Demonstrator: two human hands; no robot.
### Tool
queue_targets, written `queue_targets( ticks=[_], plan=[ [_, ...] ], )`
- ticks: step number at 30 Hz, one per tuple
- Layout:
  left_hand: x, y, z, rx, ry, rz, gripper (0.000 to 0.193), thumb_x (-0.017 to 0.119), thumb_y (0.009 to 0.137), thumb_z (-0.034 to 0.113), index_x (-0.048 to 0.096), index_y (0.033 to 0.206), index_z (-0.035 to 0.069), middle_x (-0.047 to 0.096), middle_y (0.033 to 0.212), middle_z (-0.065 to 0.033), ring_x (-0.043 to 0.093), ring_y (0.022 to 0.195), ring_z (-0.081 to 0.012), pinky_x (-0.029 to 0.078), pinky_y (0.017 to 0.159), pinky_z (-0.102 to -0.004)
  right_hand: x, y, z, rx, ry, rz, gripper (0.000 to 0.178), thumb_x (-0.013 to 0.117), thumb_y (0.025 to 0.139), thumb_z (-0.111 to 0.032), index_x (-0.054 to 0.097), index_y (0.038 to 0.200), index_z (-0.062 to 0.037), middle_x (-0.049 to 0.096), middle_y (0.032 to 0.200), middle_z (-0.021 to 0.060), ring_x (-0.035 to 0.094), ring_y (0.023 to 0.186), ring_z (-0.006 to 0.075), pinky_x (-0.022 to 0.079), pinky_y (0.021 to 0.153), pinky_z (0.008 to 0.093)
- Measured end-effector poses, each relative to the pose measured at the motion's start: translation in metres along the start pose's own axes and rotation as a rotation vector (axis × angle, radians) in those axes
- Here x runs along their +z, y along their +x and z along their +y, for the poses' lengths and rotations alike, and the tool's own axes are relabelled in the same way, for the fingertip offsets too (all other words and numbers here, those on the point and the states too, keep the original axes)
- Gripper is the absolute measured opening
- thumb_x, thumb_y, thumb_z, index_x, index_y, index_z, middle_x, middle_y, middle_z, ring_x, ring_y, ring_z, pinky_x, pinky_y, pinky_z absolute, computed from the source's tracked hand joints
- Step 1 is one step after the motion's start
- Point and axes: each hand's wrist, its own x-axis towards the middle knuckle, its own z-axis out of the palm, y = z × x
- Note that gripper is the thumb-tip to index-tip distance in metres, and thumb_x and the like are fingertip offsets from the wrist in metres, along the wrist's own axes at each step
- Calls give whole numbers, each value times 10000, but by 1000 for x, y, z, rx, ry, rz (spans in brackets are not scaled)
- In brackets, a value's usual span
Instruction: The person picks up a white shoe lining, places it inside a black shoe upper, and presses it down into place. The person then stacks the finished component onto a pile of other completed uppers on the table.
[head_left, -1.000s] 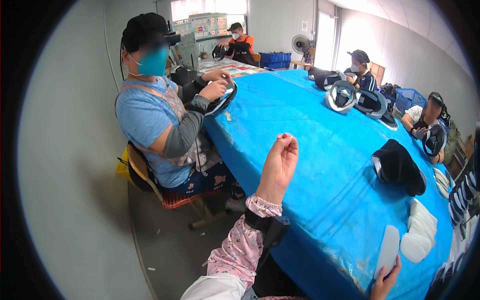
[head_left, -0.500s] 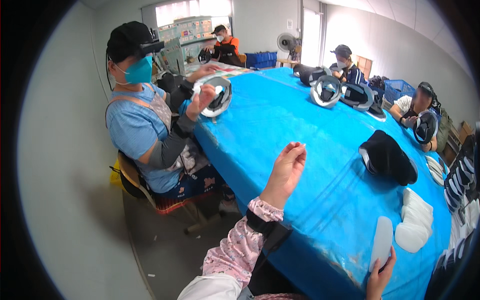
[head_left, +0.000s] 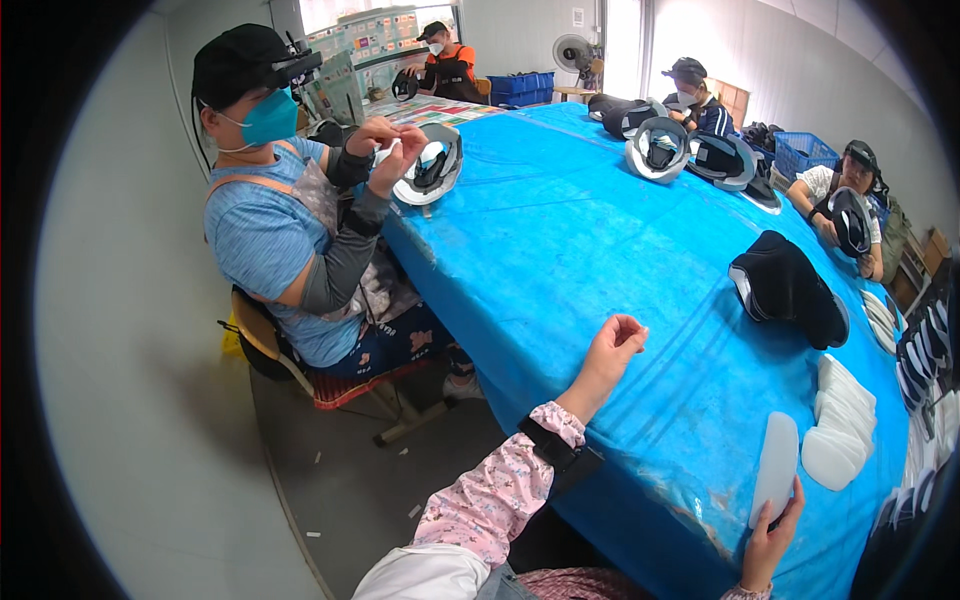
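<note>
My left hand point(head_left: 606, 362), in a pink flowered sleeve, is raised over the near edge of the blue-covered table point(head_left: 560, 260). Its fingers curl into a pinch; a tiny pale bit shows at the tips, too small to name. At the lower right, my right hand point(head_left: 775, 535) grips the lower end of a long, rounded white plate point(head_left: 776, 465), tilted nearly upright. Beside that plate lies a fanned stack of white rounded pads point(head_left: 838, 440). Farther up the table rests a black cap point(head_left: 785, 290) with a pale edge, touched by neither hand.
A co-worker in a blue shirt point(head_left: 265, 235) sits at the left table edge near an upturned cap point(head_left: 433, 165). Several caps point(head_left: 657, 150) stand at the far side. Other people sit around the table. Black-and-white pieces point(head_left: 920, 360) crowd the right edge.
My left hand has lowered and shifted right, still pinched. My right hand still holds the white plate, a little higher in view. The co-worker on the left has brought both hands together.
</note>
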Motion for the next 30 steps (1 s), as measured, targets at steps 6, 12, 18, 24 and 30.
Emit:
queue_targets(
  ticks=[6, 12, 18, 24, 30],
  plan=[
    [-1, -3, 3, 17, -7, -30, 126, 604, 868, 160, 512, 922, 92, 513, 849, 22, 495, 801, -54, 436, 737, -222, -1, -2, 0, -15, -4, -2, 435, 452, 910, -53, 329, 1322, 11, 432, 1267, 164, 453, 1131, 232, 353, 954, 321],
    [5, -4, 2, 45, -43, 45, 170, 514, 913, 149, 478, 1050, 54, 471, 797, 13, 466, 729, -58, 419, 684, -212, -1, -1, 3, -38, -27, 33, 484, 500, 877, -46, 329, 1329, -19, 476, 1235, 186, 506, 1085, 261, 400, 912, 338],
    [-1, -3, 5, -42, 16, -107, 200, 389, 961, 179, 467, 1084, 42, 379, 732, 25, 369, 608, -48, 352, 564, -201, 2, 0, -12, -41, 28, -23, 554, 539, 845, -10, 308, 1348, -32, 506, 1174, 165, 533, 998, 228, 426, 842, 309],
    [-4, -9, 18, -97, -74, -69, 201, 372, 969, 194, 472, 1071, 52, 331, 655, 51, 301, 521, -26, 268, 452, -182, 11, -4, -19, -127, 2, 27, 586, 566, 814, 11, 337, 1348, -66, 566, 980, 106, 554, 815, 193, 443, 725, 284],
    [24, -4, 4, -64, 42, -118, 222, 435, 955, 217, 484, 1113, 70, 361, 647, 64, 306, 496, -16, 248, 423, -173, -15, -7, -23, 69, 12, 86, 428, 585, 798, 4, 491, 1212, -53, 486, 738, 57, 443, 618, 132, 376, 556, 267]
  ],
)
